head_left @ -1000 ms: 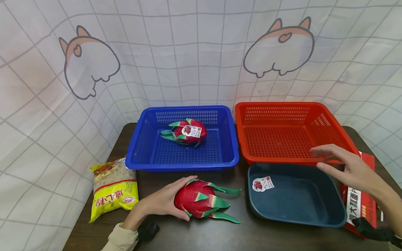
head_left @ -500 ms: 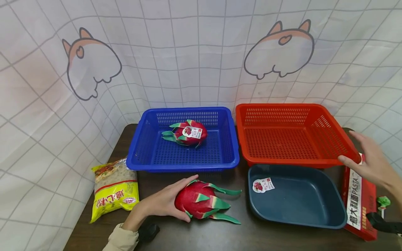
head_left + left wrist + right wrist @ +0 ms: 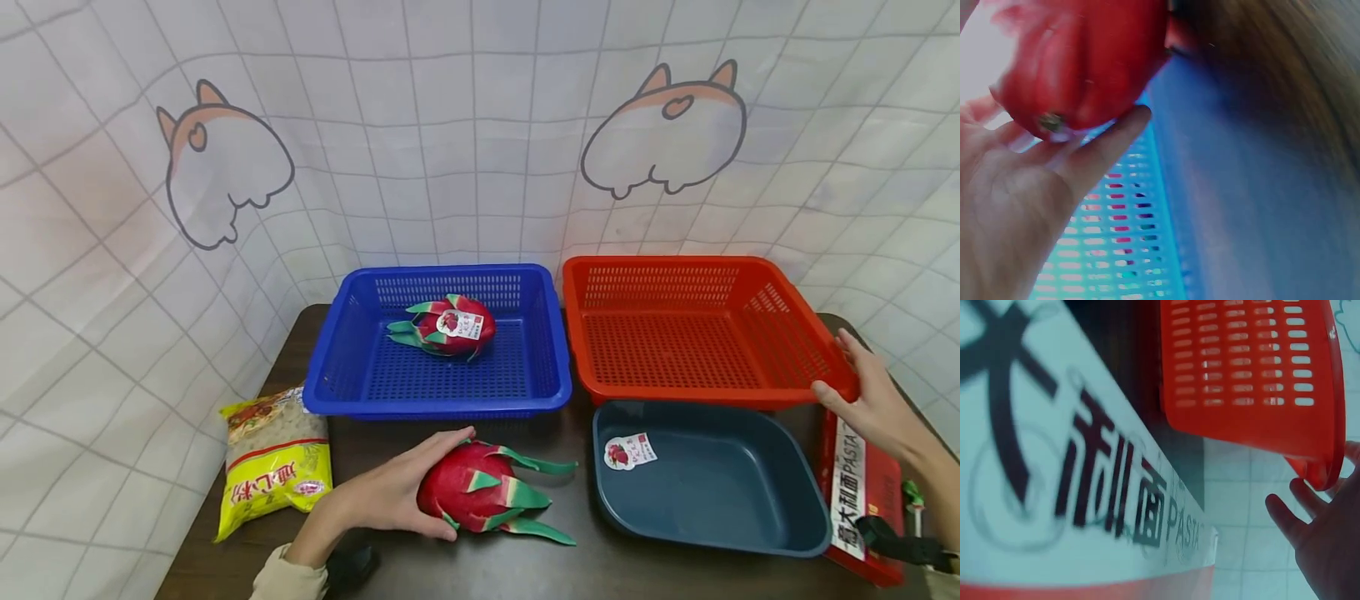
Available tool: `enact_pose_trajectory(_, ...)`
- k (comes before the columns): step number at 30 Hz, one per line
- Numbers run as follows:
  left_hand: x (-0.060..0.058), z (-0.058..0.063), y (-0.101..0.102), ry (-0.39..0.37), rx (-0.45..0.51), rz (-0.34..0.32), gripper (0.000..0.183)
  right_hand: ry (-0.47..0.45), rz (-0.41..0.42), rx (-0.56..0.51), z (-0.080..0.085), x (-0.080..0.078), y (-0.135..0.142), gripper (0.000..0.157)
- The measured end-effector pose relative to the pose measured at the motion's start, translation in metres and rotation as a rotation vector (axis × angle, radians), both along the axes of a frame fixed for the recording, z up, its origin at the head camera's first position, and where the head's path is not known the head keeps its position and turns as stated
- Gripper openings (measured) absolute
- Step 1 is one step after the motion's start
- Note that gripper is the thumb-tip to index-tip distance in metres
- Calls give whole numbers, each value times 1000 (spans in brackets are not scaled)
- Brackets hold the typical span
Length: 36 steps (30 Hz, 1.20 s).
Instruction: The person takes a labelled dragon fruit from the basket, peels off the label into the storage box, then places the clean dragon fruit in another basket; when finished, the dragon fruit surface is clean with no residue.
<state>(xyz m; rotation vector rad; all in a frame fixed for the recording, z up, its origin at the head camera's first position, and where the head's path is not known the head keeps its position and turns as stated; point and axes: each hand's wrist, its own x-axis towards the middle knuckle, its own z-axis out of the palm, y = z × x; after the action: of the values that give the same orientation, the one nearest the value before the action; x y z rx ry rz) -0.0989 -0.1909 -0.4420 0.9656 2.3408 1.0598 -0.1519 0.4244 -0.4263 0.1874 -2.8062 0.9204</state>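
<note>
White grid-print cloth with cartoon animal butts behind a dark brown table, so that's the vibe over here. The left hand has the loose dragon fruit cupped at its rounded end, thumb on the near side, fingers round the far side. Fruit's on the table in front of the blue basket, leaves aimed at the dark tray. I'd keep that hold on the body and off the floppy leaves, gentle squeeze, no crushing. Right hand is spread wide around the near right corner of the red basket; can't tell if it's actually touching. Imo for a solid hold there you'd want thumb and fingers on opposite sides of the rim, not just fingertips. Also watch the pasta box just below that wrist, looks easy to bump.
</note>
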Motion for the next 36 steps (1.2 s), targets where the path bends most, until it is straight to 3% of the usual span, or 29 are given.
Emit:
enact_pose_trajectory(10,13,15,13,59,-118,68,110,27,-1,-1,-9,-1,-4,85)
enact_pose_trajectory(17,17,18,18,249,-213,127,105,-45,-49,39,-11,0,-6,87)
enact_pose_trajectory(23,15,18,19,295,-230,133,95,-53,-74,60,-11,1,-7,89)
enact_pose_trajectory(31,11,16,14,407,-218,124,90,-72,-43,51,-5,0,-7,90)
enact_pose_trajectory(36,13,14,12,426,-214,127,88,-106,-23,31,-1,-3,-9,91)
